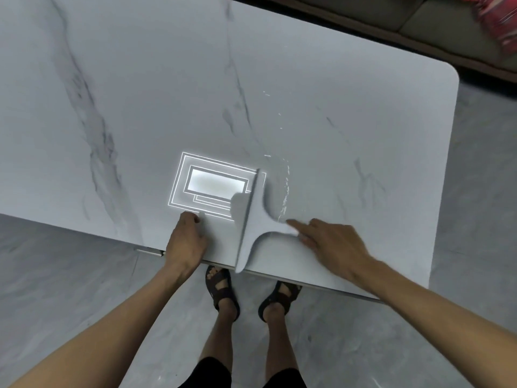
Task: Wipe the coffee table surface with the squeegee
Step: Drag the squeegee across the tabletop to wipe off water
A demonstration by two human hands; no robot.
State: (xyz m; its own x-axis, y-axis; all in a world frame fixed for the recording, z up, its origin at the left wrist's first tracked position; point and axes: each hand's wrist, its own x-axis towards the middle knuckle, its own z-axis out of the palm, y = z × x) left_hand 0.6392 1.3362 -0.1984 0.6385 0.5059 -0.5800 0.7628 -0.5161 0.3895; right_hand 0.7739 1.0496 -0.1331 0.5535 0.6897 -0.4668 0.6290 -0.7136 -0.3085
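A white T-shaped squeegee (256,219) stands on the white marble coffee table (167,93) near its front edge, its long blade running away from me and its lower end hanging over the edge. My right hand (333,247) holds the squeegee's short handle, index finger stretched along it. My left hand (186,242) rests on the table's front edge with curled fingers, left of the blade, holding nothing. A thin trail of water droplets (285,189) glints on the surface just right of the blade.
A bright reflection of a ceiling light (212,186) shows on the tabletop left of the squeegee. A sofa base (391,29) with a red patterned cloth (500,21) stands beyond the table's far right corner. My sandalled feet (223,289) stand on the grey floor.
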